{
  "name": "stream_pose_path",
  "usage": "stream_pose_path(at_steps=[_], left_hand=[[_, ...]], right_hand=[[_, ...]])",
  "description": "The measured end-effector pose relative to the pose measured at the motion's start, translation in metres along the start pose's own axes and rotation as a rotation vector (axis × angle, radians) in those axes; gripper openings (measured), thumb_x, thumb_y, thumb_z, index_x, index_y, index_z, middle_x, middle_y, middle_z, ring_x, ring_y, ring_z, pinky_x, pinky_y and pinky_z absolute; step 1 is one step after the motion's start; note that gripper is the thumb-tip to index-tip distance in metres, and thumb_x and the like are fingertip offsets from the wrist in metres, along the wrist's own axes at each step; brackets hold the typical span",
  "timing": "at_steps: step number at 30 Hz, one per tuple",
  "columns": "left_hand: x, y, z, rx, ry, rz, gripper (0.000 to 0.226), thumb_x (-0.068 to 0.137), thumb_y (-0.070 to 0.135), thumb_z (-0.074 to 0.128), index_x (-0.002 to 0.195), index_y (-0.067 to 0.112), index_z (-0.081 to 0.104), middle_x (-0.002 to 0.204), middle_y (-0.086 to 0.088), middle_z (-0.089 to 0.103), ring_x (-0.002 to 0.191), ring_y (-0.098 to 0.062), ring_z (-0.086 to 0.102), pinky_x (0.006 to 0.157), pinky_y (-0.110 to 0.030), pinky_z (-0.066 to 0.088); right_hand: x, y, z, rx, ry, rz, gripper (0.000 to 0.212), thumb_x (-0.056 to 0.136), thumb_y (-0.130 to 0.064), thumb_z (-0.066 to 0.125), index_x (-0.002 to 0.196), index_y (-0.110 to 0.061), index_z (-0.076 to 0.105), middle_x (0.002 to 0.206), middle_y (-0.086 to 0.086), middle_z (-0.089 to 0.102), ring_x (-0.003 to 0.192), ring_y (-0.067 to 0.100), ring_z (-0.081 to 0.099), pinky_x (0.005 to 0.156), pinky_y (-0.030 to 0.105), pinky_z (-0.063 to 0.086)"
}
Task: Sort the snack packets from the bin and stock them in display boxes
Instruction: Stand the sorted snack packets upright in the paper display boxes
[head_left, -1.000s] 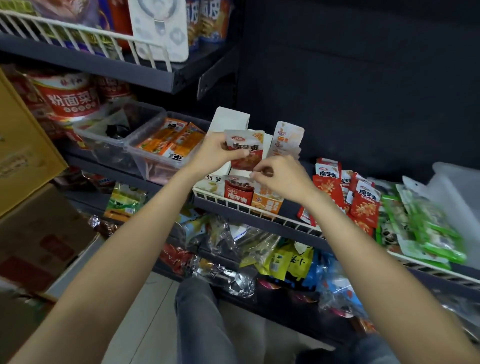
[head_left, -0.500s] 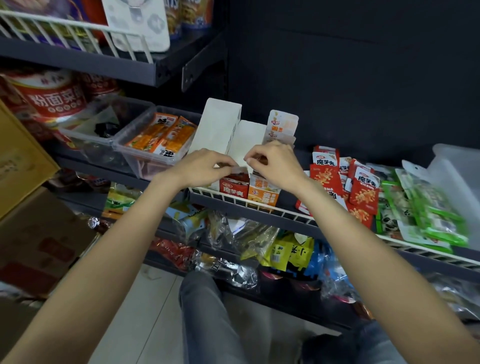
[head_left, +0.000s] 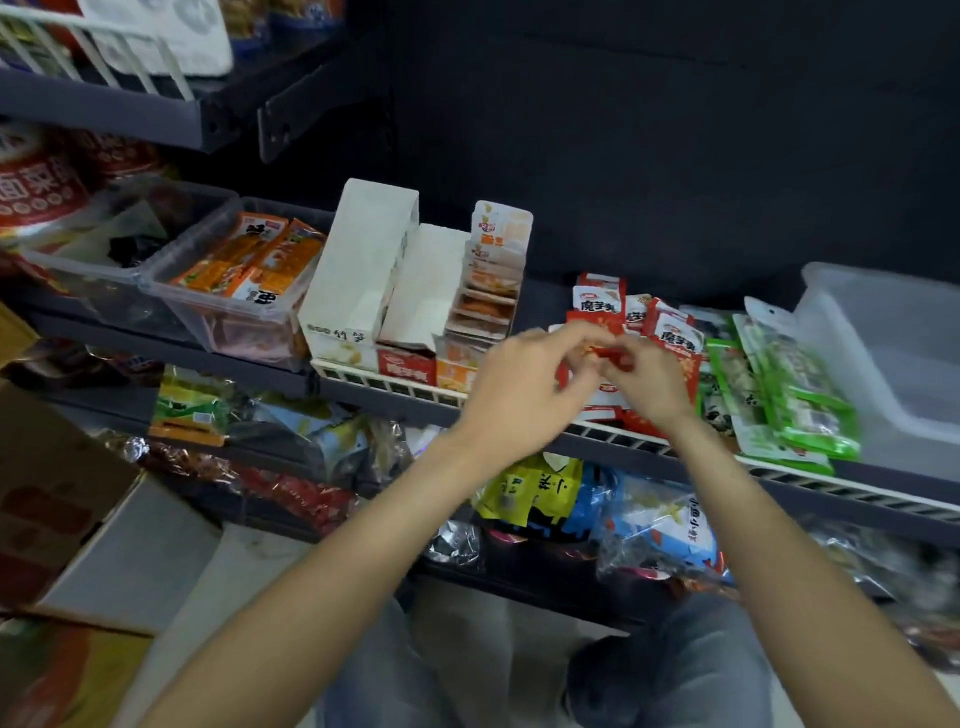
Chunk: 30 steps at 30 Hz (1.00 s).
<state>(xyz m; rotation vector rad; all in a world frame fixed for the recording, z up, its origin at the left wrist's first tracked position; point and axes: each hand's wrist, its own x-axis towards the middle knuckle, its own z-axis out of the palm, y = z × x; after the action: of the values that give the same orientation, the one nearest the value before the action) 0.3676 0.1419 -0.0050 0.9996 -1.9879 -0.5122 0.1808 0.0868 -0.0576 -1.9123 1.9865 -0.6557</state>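
Both hands (head_left: 587, 371) seemingly on red packet (head_left: 605, 354)

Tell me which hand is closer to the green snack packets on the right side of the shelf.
Right. The right hand is over the red packets beside the green packets; the left hand is farther left.

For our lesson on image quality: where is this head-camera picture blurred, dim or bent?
Head view: motion blur smears both hands, left and right, and the red packets they pinch; the clear bin at right is streaked; the back panel is dim; the wide lens bows the shelf rail.
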Motion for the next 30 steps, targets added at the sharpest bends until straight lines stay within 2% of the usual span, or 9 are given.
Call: stream_pose_path(at_steps=[2, 5, 10, 12, 15, 17, 24, 27, 30], left_hand=[[0.014, -0.003, 0.037, -0.012, -0.105, -0.143, 0.036, 0.088, 0.018, 0.054, 0.121, 0.031, 0.057, 0.096, 0.011, 0.07, 0.069, -0.002, 0.058, 0.075, -0.03, 0.052], [0.032, -0.034, 0.076, 0.052, -0.104, -0.38, 0.045, 0.088, 0.016, 0.057, 0.132, 0.022, 0.048, 0.119, -0.002, 0.061, 0.105, -0.018, 0.059, 0.095, -0.037, 0.046], [0.04, -0.08, 0.101, 0.219, -0.258, -0.618, 0.052, 0.089, 0.033, 0.06, 0.131, 0.008, 0.043, 0.123, -0.016, 0.055, 0.116, -0.032, 0.051, 0.094, -0.036, 0.04], [0.043, -0.083, 0.104, 0.256, -0.31, -0.648, 0.062, 0.085, 0.039, 0.066, 0.132, 0.006, 0.042, 0.125, -0.018, 0.053, 0.117, -0.032, 0.049, 0.095, -0.035, 0.039], [0.046, -0.082, 0.113, 0.299, -0.324, -0.627, 0.079, 0.076, 0.047, 0.073, 0.137, 0.01, 0.037, 0.127, -0.017, 0.051, 0.118, -0.031, 0.047, 0.097, -0.036, 0.037], [0.048, -0.081, 0.12, 0.335, -0.313, -0.625, 0.087, 0.073, 0.05, 0.074, 0.139, 0.011, 0.034, 0.128, -0.017, 0.05, 0.118, -0.032, 0.047, 0.098, -0.038, 0.039], [0.054, -0.095, 0.121, 0.173, -0.27, -0.777, 0.118, 0.068, 0.039, 0.082, 0.15, 0.005, 0.004, 0.137, -0.011, 0.05, 0.13, -0.024, 0.043, 0.105, -0.039, 0.038], [0.062, -0.097, 0.118, 0.017, -0.255, -0.858, 0.096, 0.069, 0.04, 0.08, 0.143, 0.007, 0.029, 0.127, -0.008, 0.059, 0.116, -0.022, 0.057, 0.101, -0.04, 0.045], [0.07, -0.093, 0.114, -0.039, -0.187, -0.859, 0.053, 0.083, 0.043, 0.068, 0.122, 0.012, 0.052, 0.116, -0.005, 0.065, 0.101, -0.02, 0.064, 0.091, -0.036, 0.051]], right_hand=[[0.009, 0.007, 0.007, -0.083, -0.093, 0.089, 0.051, 0.089, -0.028, 0.061, 0.136, -0.014, 0.048, 0.138, 0.012, 0.05, 0.126, 0.028, 0.047, 0.101, 0.035, 0.039], [0.022, 0.024, 0.011, -0.095, -0.165, 0.197, 0.072, 0.082, -0.03, 0.07, 0.144, -0.015, 0.035, 0.139, 0.015, 0.045, 0.128, 0.032, 0.044, 0.105, 0.039, 0.04], [0.026, 0.052, -0.009, 0.039, 0.096, 0.18, 0.046, 0.086, -0.004, 0.059, 0.131, -0.01, 0.052, 0.104, 0.007, 0.071, 0.106, 0.023, 0.062, 0.09, 0.024, 0.043], [0.028, 0.052, -0.016, 0.053, 0.087, 0.172, 0.043, 0.09, -0.026, 0.062, 0.13, -0.012, 0.054, 0.102, 0.004, 0.072, 0.104, 0.02, 0.062, 0.088, 0.026, 0.043], [0.038, 0.041, -0.007, -0.173, -0.065, 0.116, 0.077, 0.08, -0.066, 0.057, 0.136, -0.014, 0.046, 0.12, 0.008, 0.064, 0.115, 0.027, 0.057, 0.095, 0.038, 0.047], [0.041, 0.032, 0.003, -0.339, -0.151, 0.113, 0.089, 0.074, -0.071, 0.059, 0.139, -0.014, 0.039, 0.132, 0.011, 0.054, 0.123, 0.031, 0.05, 0.099, 0.042, 0.045], [0.031, 0.054, -0.023, 0.174, 0.019, 0.25, 0.075, 0.076, -0.025, 0.079, 0.137, -0.006, 0.041, 0.129, 0.011, 0.059, 0.119, 0.025, 0.055, 0.094, 0.03, 0.043], [0.016, 0.065, -0.044, 0.229, 0.147, 0.251, 0.059, 0.076, -0.022, 0.08, 0.126, -0.007, 0.052, 0.114, 0.007, 0.066, 0.103, 0.023, 0.062, 0.083, 0.028, 0.047], [0.002, 0.07, -0.054, 0.158, 0.087, 0.178, 0.065, 0.077, -0.014, 0.077, 0.135, -0.01, 0.047, 0.118, 0.01, 0.064, 0.103, 0.026, 0.062, 0.094, 0.032, 0.047]])
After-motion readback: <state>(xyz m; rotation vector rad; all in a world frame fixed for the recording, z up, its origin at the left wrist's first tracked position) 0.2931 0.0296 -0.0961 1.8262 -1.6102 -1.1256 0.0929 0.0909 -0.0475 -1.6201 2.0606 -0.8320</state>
